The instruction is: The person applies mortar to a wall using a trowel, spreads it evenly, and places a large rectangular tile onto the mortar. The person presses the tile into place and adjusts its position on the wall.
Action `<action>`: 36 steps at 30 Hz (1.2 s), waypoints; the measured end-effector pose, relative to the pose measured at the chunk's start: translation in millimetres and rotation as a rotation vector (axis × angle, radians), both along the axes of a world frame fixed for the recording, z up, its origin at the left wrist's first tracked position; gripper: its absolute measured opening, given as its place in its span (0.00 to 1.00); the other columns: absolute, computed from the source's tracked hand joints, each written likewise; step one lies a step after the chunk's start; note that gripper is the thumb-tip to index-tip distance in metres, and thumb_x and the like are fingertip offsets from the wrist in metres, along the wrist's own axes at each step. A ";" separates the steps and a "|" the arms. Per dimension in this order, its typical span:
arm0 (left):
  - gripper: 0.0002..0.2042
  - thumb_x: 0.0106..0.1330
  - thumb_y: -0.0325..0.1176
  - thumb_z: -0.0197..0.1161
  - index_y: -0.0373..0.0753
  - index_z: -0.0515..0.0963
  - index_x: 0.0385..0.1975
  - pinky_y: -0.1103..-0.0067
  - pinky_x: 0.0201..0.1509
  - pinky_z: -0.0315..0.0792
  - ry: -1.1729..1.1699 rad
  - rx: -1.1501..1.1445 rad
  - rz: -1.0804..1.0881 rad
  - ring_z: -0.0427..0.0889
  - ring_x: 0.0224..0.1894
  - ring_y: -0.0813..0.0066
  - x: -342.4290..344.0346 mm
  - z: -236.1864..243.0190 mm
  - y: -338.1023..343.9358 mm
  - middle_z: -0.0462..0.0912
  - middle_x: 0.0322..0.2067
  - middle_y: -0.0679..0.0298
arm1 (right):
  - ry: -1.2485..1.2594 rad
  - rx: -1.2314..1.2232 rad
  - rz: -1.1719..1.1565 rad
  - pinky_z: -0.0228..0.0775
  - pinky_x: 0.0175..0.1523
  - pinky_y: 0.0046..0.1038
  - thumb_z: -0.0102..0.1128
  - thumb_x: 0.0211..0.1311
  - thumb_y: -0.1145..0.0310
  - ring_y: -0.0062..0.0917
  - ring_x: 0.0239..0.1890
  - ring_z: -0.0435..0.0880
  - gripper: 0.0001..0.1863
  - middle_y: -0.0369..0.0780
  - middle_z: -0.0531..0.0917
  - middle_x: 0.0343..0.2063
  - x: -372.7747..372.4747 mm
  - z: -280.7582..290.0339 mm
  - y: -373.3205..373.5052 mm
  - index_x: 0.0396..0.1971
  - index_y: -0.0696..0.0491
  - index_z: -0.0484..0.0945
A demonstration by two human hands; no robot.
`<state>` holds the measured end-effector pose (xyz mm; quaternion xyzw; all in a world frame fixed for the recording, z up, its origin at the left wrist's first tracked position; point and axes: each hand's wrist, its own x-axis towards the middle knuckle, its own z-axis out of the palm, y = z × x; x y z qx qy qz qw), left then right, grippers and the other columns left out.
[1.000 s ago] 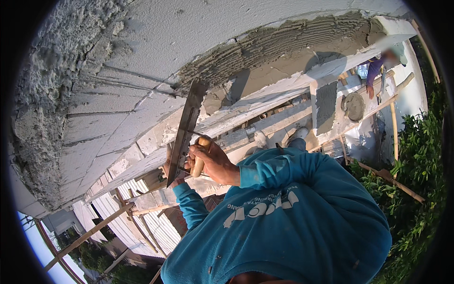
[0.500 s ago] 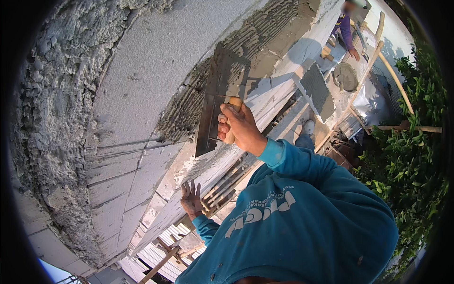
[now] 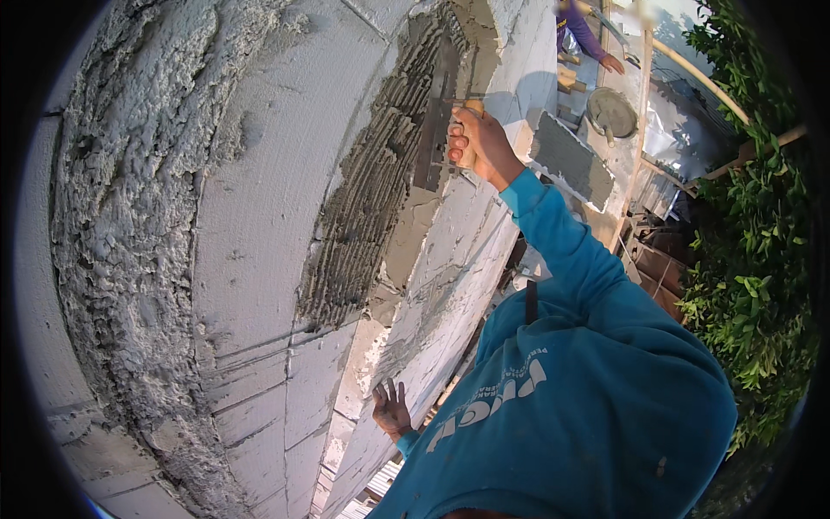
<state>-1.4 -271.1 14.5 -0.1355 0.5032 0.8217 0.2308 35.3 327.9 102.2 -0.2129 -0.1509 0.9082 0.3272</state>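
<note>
My right hand [image 3: 482, 147] is closed around the wooden handle of a plastering trowel [image 3: 439, 130]. The trowel's long metal blade lies along the wall over grey mortar, seen nearly edge-on; whether its whole face touches cannot be made out. Below and left of it spreads a patch of ridged wet mortar [image 3: 359, 216], bordered on the right by a smoother mortar strip [image 3: 410, 238]. Lower down, my left hand [image 3: 393, 409] is held with fingers spread against or close to the pale block wall [image 3: 259, 233], holding nothing.
Rough mortar [image 3: 130, 259] runs down the wall at left. At upper right, a mortar-covered board [image 3: 571, 160] lies by a round pan of mortar [image 3: 612, 117] on planks. A co-worker's purple sleeve [image 3: 584, 35] shows beyond. Bamboo poles [image 3: 700, 78] and leafy bushes [image 3: 743, 285] border the right side.
The trowel and my right hand have moved up and farther along the wall, uncovering more ridged mortar. The blade now looks narrower. My left hand stays spread by the wall as the view shifts.
</note>
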 end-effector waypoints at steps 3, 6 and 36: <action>0.22 0.56 0.24 0.56 0.40 0.68 0.53 0.48 0.67 0.55 0.003 -0.019 0.027 0.66 0.63 0.53 0.5 1.8 8.0 0.79 0.48 0.64 | -0.027 0.030 0.002 0.61 0.20 0.26 0.54 0.65 0.67 0.17 0.17 0.64 0.08 0.33 0.67 0.20 -17.1 -1.0 59.6 0.33 0.48 0.63; 0.19 0.57 0.24 0.56 0.41 0.70 0.50 0.49 0.67 0.57 0.002 0.000 0.028 0.68 0.61 0.54 -5.6 -2.2 10.9 0.79 0.47 0.64 | -0.090 0.025 0.025 0.62 0.20 0.26 0.54 0.66 0.67 0.16 0.17 0.65 0.08 0.33 0.68 0.21 -29.3 5.2 50.1 0.34 0.47 0.63; 0.40 0.53 0.22 0.44 0.47 0.45 0.71 0.54 0.69 0.57 -0.048 -0.251 0.579 0.62 0.67 0.53 6.2 -5.1 70.6 0.51 0.70 0.62 | -0.130 0.792 -0.348 0.69 0.28 0.33 0.53 0.57 0.59 0.26 0.27 0.75 0.12 0.36 0.79 0.27 99.5 -46.7 192.2 0.38 0.47 0.75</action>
